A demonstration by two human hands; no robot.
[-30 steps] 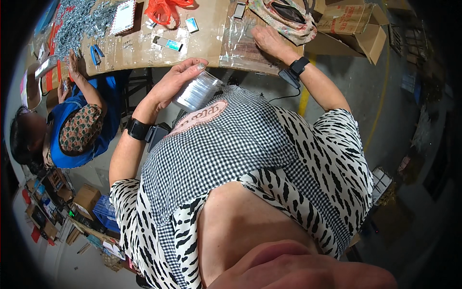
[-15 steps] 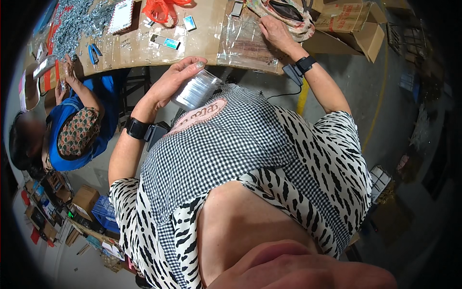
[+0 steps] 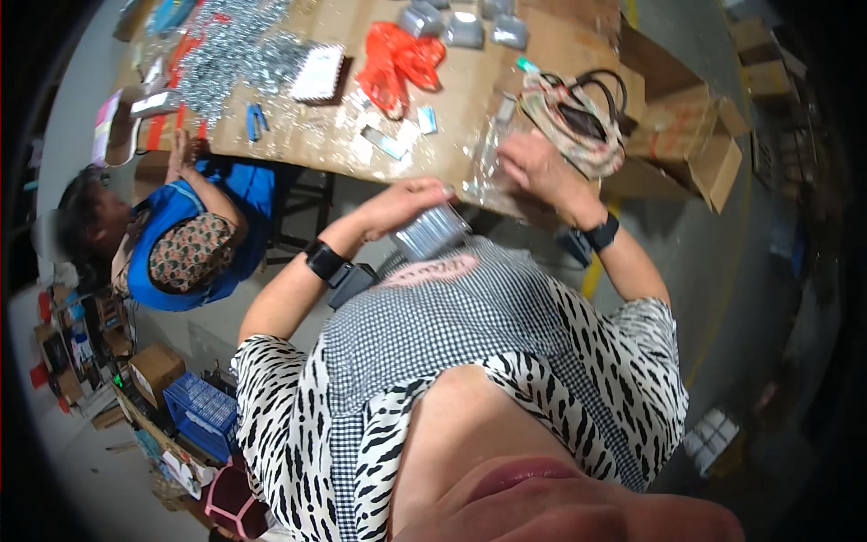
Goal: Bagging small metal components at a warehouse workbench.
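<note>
My left hand (image 3: 397,208) is closed around a clear plastic pack (image 3: 432,231) with rows of silvery contents. It is held in front of my apron, just off the table's near edge. My right hand (image 3: 544,173) is over the near edge of the table, its fingers bent on a clear plastic bag (image 3: 486,167); the fingertips are slightly blurred. Beyond that hand lies a patterned cloth bag (image 3: 578,135) with dark handles.
On the cardboard-covered table (image 3: 307,135) lie a red plastic bag (image 3: 397,68), a white notepad (image 3: 318,72), blue-handled pliers (image 3: 256,122), a silvery tangle (image 3: 230,54) and several clear packs (image 3: 464,31). An open carton (image 3: 691,144) stands at right. A co-worker (image 3: 190,230) sits at left.
The view has shifted, bringing the far packs into sight. My right hand has gone from lying flat on the plastic to bent fingers gathering it. The left still holds the pack.
</note>
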